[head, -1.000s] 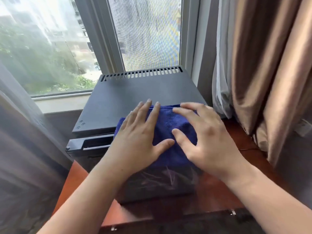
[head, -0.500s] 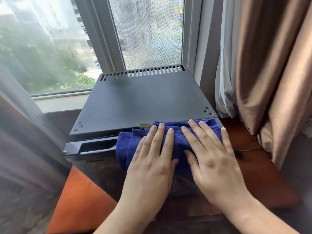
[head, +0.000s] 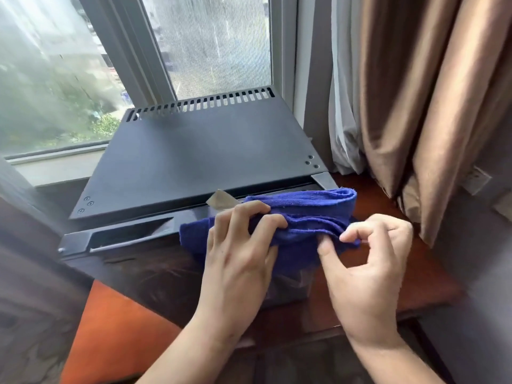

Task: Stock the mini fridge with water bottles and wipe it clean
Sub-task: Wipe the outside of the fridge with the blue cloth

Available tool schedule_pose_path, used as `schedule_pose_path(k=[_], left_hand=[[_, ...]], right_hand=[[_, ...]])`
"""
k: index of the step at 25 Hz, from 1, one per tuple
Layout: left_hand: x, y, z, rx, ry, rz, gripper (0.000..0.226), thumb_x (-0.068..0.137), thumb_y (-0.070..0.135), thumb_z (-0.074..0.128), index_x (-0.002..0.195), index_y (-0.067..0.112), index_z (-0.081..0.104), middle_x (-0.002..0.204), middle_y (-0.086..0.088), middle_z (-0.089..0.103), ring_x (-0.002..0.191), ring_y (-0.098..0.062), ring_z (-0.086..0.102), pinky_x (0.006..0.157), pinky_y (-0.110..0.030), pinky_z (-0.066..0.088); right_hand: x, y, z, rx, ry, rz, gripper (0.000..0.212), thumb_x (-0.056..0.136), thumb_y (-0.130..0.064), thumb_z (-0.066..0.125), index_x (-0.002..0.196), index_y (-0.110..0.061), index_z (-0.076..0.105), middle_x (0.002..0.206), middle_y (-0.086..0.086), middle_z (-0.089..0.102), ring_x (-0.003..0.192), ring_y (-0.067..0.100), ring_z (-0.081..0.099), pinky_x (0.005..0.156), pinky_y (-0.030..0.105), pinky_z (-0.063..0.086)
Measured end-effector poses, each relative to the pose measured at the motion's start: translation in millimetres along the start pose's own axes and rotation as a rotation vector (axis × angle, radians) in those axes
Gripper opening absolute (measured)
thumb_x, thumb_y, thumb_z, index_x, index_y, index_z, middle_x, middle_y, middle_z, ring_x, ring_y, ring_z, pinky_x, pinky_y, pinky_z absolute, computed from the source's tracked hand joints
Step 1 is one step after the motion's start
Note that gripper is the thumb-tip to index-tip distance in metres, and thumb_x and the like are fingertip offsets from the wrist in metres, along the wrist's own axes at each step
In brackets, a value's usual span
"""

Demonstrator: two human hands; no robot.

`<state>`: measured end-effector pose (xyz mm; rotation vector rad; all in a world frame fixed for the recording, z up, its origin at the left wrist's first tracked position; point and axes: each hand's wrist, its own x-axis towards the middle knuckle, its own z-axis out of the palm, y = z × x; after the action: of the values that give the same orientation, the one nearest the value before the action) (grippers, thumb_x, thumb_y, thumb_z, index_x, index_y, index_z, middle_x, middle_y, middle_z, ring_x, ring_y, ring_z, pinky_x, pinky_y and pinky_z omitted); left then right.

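Note:
A black mini fridge [head: 199,153] stands on a reddish wooden surface under the window, its door shut and its flat top bare. A folded blue cloth [head: 307,214] lies over the front top edge of the door, toward the right. My left hand [head: 238,256] grips the cloth's left part with curled fingers. My right hand [head: 365,267] pinches the cloth's lower right edge between thumb and fingers. A small scrap of tape or label [head: 221,200] sticks up at the seam just above the cloth. No water bottles are in view.
Brown curtains [head: 432,106] and a pale sheer hang close on the right of the fridge. A window with a mesh screen [head: 216,45] is right behind it. A grey sheer curtain [head: 25,245] hangs at the left. The wooden top [head: 388,209] shows beside the fridge.
The cloth has slid from the fridge's top front down onto the door's upper edge. Both hands went from flat pressing to gripping and bunching the cloth.

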<state>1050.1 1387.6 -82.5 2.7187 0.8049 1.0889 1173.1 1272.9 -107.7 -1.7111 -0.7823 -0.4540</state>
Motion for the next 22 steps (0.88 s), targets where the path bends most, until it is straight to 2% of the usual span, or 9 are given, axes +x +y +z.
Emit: schedule_pose_path(k=[3, 5, 7, 9, 11, 13, 15, 18, 22], left_hand=[[-4.6, 1.7, 4.2, -0.039, 0.037, -0.020, 0.038, 0.079, 0.006, 0.081, 0.114, 0.019, 0.072, 0.125, 0.000, 0.053, 0.116, -0.025, 0.048, 0.102, -0.043, 0.046], [-5.6, 0.7, 3.1, -0.044, 0.044, -0.018, 0.036, 0.081, 0.006, 0.080, 0.114, 0.018, 0.073, 0.125, -0.001, 0.056, 0.115, -0.024, 0.049, 0.104, -0.041, 0.045], [-2.6, -1.4, 0.0, -0.056, 0.056, -0.011, 0.033, 0.083, 0.007, 0.079, 0.114, 0.018, 0.073, 0.123, -0.001, 0.058, 0.114, -0.025, 0.051, 0.103, -0.040, 0.046], [2.2, -2.1, -1.7, -0.066, 0.068, -0.011, 0.030, 0.088, 0.011, 0.076, 0.117, 0.017, 0.073, 0.122, 0.000, 0.061, 0.113, -0.026, 0.054, 0.100, -0.041, 0.047], [5.9, -1.3, -2.9, -0.052, 0.062, -0.012, 0.029, 0.092, 0.015, 0.073, 0.121, 0.018, 0.072, 0.121, 0.000, 0.063, 0.111, -0.027, 0.056, 0.094, -0.045, 0.049], [8.3, -1.0, -5.3, -0.014, 0.049, -0.016, 0.030, 0.094, 0.019, 0.071, 0.124, 0.022, 0.071, 0.120, 0.003, 0.064, 0.110, -0.026, 0.058, 0.089, -0.047, 0.050], [11.5, -0.6, -9.4, 0.013, 0.033, -0.044, 0.029, 0.095, 0.025, 0.069, 0.125, 0.027, 0.070, 0.117, 0.006, 0.064, 0.110, -0.024, 0.057, 0.086, -0.045, 0.048], [24.2, -1.1, -18.5, 0.029, 0.012, -0.123, 0.028, 0.099, 0.034, 0.059, 0.125, 0.033, 0.069, 0.112, 0.010, 0.063, 0.106, -0.019, 0.057, 0.087, -0.042, 0.044], [46.4, -10.3, -27.1, 0.002, -0.010, -0.197, 0.023, 0.099, 0.039, 0.052, 0.114, 0.036, 0.069, 0.099, 0.010, 0.063, 0.097, -0.020, 0.061, 0.085, -0.044, 0.046]], right_hand=[[-6.8, -0.1, 1.1, 0.099, 0.053, 0.337, 0.038, 0.077, -0.019, 0.086, 0.076, -0.013, 0.048, 0.088, 0.000, 0.044, 0.078, 0.011, 0.047, 0.077, 0.016, 0.038], [-7.5, -1.6, 1.7, 0.210, 0.051, 0.539, 0.046, 0.079, -0.040, 0.081, 0.073, -0.013, 0.045, 0.073, -0.002, 0.045, 0.061, 0.009, 0.041, 0.061, 0.017, 0.036], [-2.3, -7.5, 0.8, 0.347, 0.020, 0.578, 0.044, 0.083, -0.046, 0.072, 0.072, -0.010, 0.048, 0.064, -0.001, 0.050, 0.055, 0.006, 0.044, 0.055, 0.018, 0.039], [3.9, -15.4, 1.4, 0.375, -0.052, 0.454, 0.026, 0.091, -0.037, 0.070, 0.083, -0.014, 0.064, 0.077, -0.004, 0.067, 0.071, 0.006, 0.063, 0.070, 0.018, 0.050], [7.1, -19.2, 4.1, 0.191, -0.118, 0.184, 0.016, 0.098, -0.026, 0.067, 0.109, -0.016, 0.073, 0.106, -0.005, 0.069, 0.102, 0.009, 0.066, 0.094, 0.023, 0.049], [4.2, -16.8, 9.1, -0.009, -0.217, -0.064, 0.036, 0.098, -0.021, 0.065, 0.133, -0.013, 0.066, 0.136, 0.000, 0.059, 0.129, 0.014, 0.052, 0.113, 0.027, 0.036], [2.6, -20.8, 13.9, -0.130, -0.366, -0.139, 0.055, 0.100, -0.031, 0.057, 0.151, -0.013, 0.049, 0.160, 0.000, 0.040, 0.151, 0.016, 0.029, 0.125, 0.034, 0.020], [19.1, -35.6, 23.2, -0.260, -0.535, -0.124, 0.067, 0.103, -0.050, 0.030, 0.160, -0.015, 0.032, 0.168, -0.005, 0.024, 0.158, 0.010, 0.007, 0.128, 0.033, -0.001], [63.6, -49.8, 45.2, -0.452, -0.672, -0.208, 0.077, 0.097, -0.052, 0.008, 0.152, -0.011, 0.046, 0.160, 0.005, 0.043, 0.152, 0.020, 0.031, 0.125, 0.037, 0.011]])
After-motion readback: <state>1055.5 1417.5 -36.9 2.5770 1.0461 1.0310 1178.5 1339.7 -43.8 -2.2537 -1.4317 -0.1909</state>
